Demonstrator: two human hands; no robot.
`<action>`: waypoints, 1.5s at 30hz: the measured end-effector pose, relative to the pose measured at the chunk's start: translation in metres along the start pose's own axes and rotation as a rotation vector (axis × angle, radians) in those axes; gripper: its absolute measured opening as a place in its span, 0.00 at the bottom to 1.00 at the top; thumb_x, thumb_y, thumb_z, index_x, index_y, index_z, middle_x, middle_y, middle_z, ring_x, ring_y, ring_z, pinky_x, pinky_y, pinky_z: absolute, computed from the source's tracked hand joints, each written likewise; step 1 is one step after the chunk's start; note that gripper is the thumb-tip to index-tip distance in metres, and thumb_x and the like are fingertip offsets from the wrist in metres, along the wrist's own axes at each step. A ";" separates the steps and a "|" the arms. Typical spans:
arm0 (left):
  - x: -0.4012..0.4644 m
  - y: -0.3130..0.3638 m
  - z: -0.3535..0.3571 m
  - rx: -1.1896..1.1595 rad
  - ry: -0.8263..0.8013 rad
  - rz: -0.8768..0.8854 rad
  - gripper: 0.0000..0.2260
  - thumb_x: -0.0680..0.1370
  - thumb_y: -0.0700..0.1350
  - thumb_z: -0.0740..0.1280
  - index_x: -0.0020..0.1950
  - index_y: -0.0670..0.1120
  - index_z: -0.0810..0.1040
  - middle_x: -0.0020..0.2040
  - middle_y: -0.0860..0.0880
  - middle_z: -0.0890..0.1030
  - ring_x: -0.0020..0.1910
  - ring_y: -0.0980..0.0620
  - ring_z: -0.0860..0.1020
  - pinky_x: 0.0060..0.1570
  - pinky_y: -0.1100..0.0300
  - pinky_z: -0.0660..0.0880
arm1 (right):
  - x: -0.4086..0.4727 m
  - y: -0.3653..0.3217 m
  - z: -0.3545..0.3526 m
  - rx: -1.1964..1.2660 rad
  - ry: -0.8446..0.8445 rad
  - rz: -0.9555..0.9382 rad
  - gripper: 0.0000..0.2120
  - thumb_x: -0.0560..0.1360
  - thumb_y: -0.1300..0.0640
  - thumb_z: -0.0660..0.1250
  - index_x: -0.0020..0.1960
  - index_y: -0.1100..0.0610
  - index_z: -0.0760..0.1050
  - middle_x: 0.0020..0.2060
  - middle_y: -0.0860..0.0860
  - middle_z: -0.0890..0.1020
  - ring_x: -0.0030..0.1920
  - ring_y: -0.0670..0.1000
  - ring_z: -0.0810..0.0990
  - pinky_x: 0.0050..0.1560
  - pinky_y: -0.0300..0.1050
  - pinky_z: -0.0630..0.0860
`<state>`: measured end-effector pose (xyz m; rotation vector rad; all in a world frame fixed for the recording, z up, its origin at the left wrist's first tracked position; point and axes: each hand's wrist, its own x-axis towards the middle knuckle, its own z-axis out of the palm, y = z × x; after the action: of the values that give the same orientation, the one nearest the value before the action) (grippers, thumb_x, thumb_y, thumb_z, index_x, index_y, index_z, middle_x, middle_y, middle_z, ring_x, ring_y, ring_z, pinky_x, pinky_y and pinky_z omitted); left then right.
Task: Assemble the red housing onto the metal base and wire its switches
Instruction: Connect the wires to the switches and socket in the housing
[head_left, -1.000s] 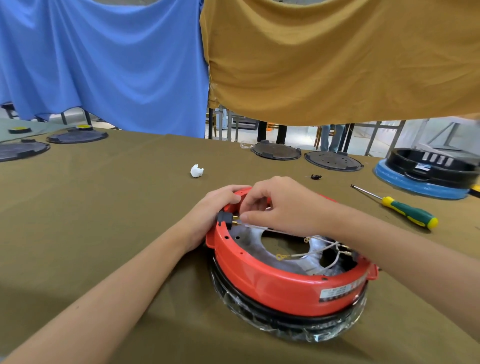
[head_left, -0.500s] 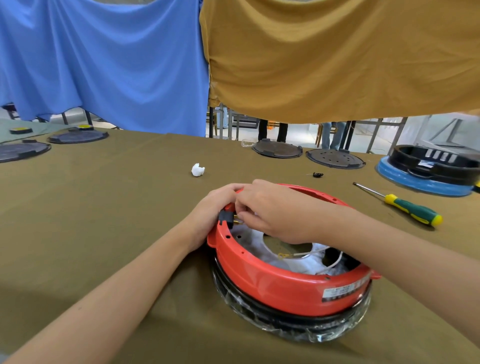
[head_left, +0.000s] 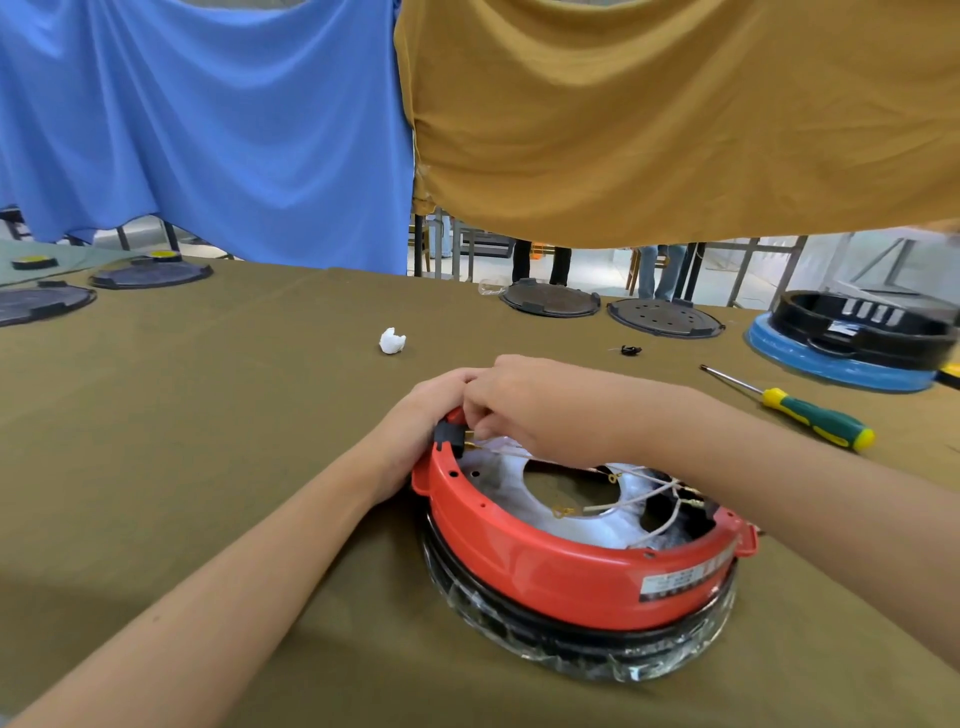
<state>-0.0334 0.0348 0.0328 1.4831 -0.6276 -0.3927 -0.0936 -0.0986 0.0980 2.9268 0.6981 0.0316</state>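
The round red housing lies upside down on a black ring wrapped in clear plastic. Inside it shows the pale metal base with a large hole and several thin white wires ending in brass terminals. A black switch sits in the housing's far left wall. My left hand grips the housing's outer wall behind that switch. My right hand reaches over the rim and pinches a wire end at the switch's brass pin.
A green and yellow screwdriver lies to the right. A crumpled white scrap and a small black part sit beyond the housing. Black round plates and a blue-based black housing stand along the far edge.
My right hand has slid left along the rim to the switch, uncovering the wires and hole inside. The left hand has stayed on the wall.
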 end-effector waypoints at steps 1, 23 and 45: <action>0.001 -0.002 -0.001 0.011 -0.003 0.004 0.19 0.80 0.43 0.61 0.33 0.55 0.82 0.31 0.57 0.77 0.34 0.57 0.75 0.39 0.59 0.70 | -0.003 0.001 -0.001 0.103 -0.003 0.037 0.07 0.81 0.59 0.61 0.44 0.55 0.72 0.36 0.50 0.74 0.36 0.48 0.70 0.36 0.41 0.64; 0.002 -0.003 -0.008 -0.001 0.013 -0.039 0.16 0.78 0.41 0.61 0.64 0.44 0.80 0.60 0.39 0.82 0.62 0.39 0.79 0.67 0.44 0.71 | -0.057 0.041 0.000 0.533 0.370 0.280 0.05 0.79 0.51 0.67 0.49 0.50 0.82 0.41 0.41 0.82 0.41 0.37 0.78 0.41 0.29 0.72; -0.007 0.003 0.000 0.162 0.625 -0.037 0.09 0.81 0.48 0.63 0.47 0.44 0.77 0.44 0.46 0.80 0.45 0.45 0.77 0.46 0.51 0.73 | -0.127 0.008 0.046 1.087 0.574 0.929 0.20 0.79 0.49 0.63 0.69 0.52 0.68 0.60 0.51 0.76 0.59 0.52 0.78 0.60 0.54 0.76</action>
<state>-0.0389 0.0390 0.0344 1.6628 -0.1330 0.1050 -0.2010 -0.1690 0.0546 3.9529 -1.0506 0.8331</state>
